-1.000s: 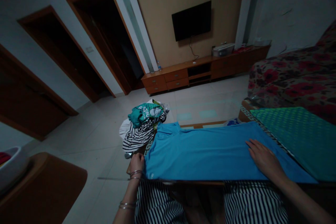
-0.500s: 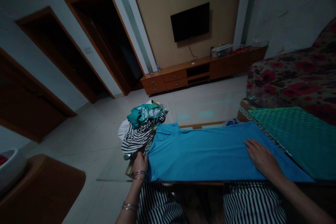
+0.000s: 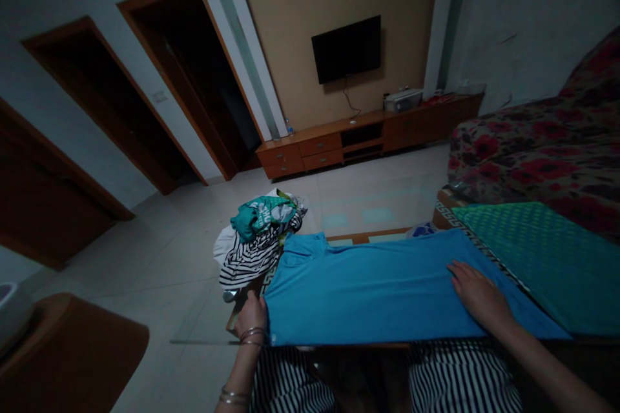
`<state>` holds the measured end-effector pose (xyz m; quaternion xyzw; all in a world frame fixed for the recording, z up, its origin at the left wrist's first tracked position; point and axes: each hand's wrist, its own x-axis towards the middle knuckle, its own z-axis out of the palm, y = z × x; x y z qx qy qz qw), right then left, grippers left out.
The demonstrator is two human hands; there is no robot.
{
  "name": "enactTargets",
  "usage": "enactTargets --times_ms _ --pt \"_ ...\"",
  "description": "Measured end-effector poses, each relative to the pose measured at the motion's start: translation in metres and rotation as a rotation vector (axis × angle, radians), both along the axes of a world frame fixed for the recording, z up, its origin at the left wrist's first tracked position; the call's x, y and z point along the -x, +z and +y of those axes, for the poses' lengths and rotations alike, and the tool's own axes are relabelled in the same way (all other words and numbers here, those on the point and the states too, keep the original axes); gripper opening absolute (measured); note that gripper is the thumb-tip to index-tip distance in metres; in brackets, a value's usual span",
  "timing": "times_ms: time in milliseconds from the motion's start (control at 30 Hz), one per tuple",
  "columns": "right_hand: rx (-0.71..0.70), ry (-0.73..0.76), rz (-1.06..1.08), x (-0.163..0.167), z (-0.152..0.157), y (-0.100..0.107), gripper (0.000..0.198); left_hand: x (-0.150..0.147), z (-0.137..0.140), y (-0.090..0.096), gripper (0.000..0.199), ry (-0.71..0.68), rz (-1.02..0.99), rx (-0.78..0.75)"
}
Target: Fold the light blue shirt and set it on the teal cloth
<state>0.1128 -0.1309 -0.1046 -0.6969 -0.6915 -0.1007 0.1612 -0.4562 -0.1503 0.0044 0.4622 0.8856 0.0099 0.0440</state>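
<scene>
A blue T-shirt [image 3: 368, 290] lies spread lengthwise across the glass-topped table in front of me, a sleeve folded at its upper left. At its left edge my left hand [image 3: 252, 316], with bracelets on the wrist, is closed with curled fingers on the cloth; the fingertips are partly hidden. My right hand [image 3: 477, 290] rests flat on the right part of the shirt, fingers stretched out. Just beyond the left hand sits a heap of clothes with a green garment [image 3: 259, 216] on top and a black-and-white striped garment [image 3: 254, 258] beneath.
To the right, a green textured mat [image 3: 542, 258] lies beside a floral-covered sofa [image 3: 523, 148]. A brown rounded piece of furniture [image 3: 82, 348] with a white basin [image 3: 12, 313] stands at left. The low TV cabinet [image 3: 322, 151] is along the far wall.
The view has shifted slightly. My left hand stays at the shirt's left edge, its fingers a little changed in pose. The right hand remains flat on the shirt.
</scene>
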Motion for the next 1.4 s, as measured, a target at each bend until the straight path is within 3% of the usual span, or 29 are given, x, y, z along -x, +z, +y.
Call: enactTargets --times_ms 133,233,300,467,600,767,1000,1200,1300,1400 --pt "0.181 -0.03 0.051 0.058 0.044 0.063 0.032 0.005 -0.002 -0.001 0.029 -0.037 0.014 -0.021" --pt "0.256 0.263 0.265 0.151 0.097 0.108 0.026 0.013 -0.003 -0.006 0.029 -0.095 0.033 -0.05" --pt "0.298 0.391 0.291 0.224 0.133 0.123 0.019 0.018 -0.003 -0.01 0.028 -0.123 0.015 -0.063" --pt "0.354 0.47 0.318 0.378 0.2 0.115 0.019 0.029 -0.003 -0.019 0.031 -0.127 -0.026 -0.082" --pt "0.391 0.428 0.339 0.44 0.235 0.097 0.032 0.034 -0.003 -0.028 0.033 -0.107 -0.029 -0.114" --pt "0.486 0.446 0.386 0.459 0.26 0.08 0.025 0.034 -0.004 -0.032 0.038 -0.037 -0.115 -0.159" --pt "0.345 0.397 0.505 0.437 0.268 0.074 0.014 0.039 -0.006 -0.033 0.037 -0.017 -0.197 -0.174" --pt "0.299 0.347 0.531 0.432 0.268 0.071 0.015 0.041 -0.011 -0.031 0.04 -0.035 -0.13 -0.167" --pt "0.302 0.368 0.533 0.435 0.266 0.071 0.014 0.039 -0.009 -0.022 0.036 -0.131 -0.007 -0.226" --pt "0.302 0.393 0.543 0.437 0.263 0.073 0.015 0.031 0.006 -0.016 0.037 -0.389 0.013 -0.31"
